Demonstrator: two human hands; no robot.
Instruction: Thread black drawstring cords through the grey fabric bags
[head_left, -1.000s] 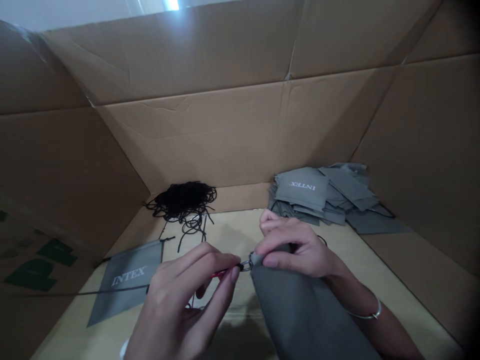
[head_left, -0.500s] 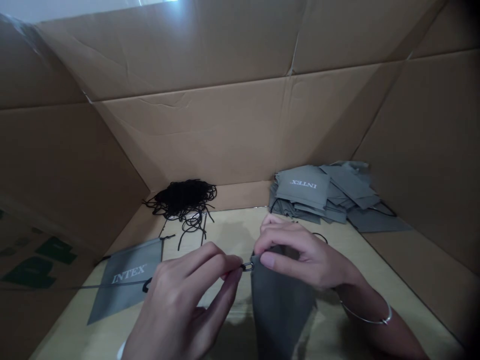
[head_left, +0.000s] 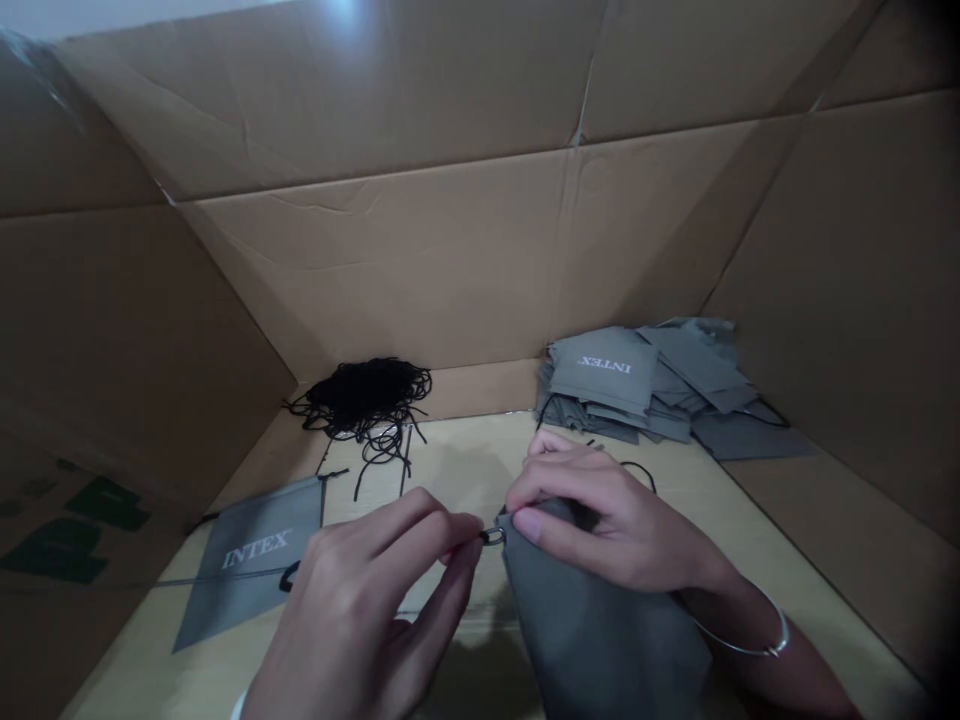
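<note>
Well, the left hand (head_left: 352, 590) is closing tight, its thumb and fingertips pinching a thin piece (head_left: 453, 548) that is showing only a sliver of red, the rest being hidden by the fingers. Just to the right of those fingertips, a small metal ring (head_left: 493, 537) is sitting between the two hands and touching the corner of a grey fabric bag (head_left: 600, 620). The right hand (head_left: 607, 525), with a thin bangle (head_left: 750, 640) circling its wrist, is gripping that corner between thumb and fingers, so the right hand is the nearer of the two to the bag, while the left hand is stopping just short of it. From the gripped corner, the bag's long axis is running diagonally toward the near right, its body sagging below the right hand. Left of the left hand, a flat grey bag (head_left: 255, 560) printed INTEX is lying on a pale board (head_left: 450, 470), with a dark cord (head_left: 225, 580) trailing leftward from it. Toward the far side, a tangle of black cord (head_left: 367, 395) is resting against a cardboard wall (head_left: 465, 270), and a heap of grey bags (head_left: 600, 375) is lying far right
</note>
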